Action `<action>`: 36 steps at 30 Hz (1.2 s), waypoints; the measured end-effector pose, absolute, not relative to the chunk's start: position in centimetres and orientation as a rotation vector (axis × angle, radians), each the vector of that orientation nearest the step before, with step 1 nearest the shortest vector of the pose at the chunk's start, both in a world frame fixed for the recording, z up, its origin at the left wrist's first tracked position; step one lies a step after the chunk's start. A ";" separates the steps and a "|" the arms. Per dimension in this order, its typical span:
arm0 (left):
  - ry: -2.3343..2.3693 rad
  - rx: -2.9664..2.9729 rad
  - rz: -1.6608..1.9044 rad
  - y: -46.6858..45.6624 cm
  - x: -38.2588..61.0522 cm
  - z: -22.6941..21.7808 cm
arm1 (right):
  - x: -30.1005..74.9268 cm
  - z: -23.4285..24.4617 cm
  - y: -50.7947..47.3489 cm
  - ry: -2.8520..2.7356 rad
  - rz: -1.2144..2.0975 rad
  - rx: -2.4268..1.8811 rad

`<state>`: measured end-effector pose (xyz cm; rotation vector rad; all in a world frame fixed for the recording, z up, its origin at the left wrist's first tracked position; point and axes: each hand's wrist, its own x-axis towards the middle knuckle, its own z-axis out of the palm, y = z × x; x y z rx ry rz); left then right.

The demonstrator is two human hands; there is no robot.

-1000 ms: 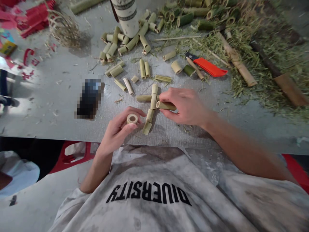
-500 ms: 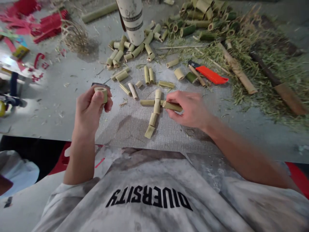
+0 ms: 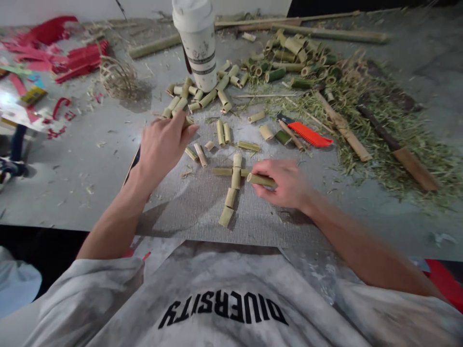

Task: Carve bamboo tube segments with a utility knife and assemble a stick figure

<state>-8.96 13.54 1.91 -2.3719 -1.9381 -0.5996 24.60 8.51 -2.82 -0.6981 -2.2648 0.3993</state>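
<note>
Since the earlier frame, the left hand has moved farther out, to the far bamboo pieces; whether its fingers grip one cannot be told. The right hand is clamped on a bamboo tube, right of a cross-shaped bamboo figure on the surface. Black upside-down letters on the shirt read "DIVERSITY"; the far white cup's print is too small to read.

A grey bench carries a cross of bamboo pieces at its near middle; a lidded cup among cut tubes beyond; red scraps far left; an orange tool and green shavings right.
</note>
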 end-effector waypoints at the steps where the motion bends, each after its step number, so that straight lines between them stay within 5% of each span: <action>1: -1.923 -2.383 -0.519 13.7 -8.9 1.4 | 24.6 -2.8 8.5 -2.265 0.408 -0.690; 11: -1.883 -2.491 -0.147 13.7 -8.4 -0.8 | 24.9 -2.6 8.5 -2.265 0.398 -0.613; 26: -1.840 -2.551 -0.501 13.4 -9.1 -1.6 | 28.0 -4.8 14.4 -1.931 -0.063 -1.314; 36: -1.710 -2.544 -0.551 13.8 -9.6 -2.7 | 30.1 -3.4 15.2 -2.029 0.069 -1.321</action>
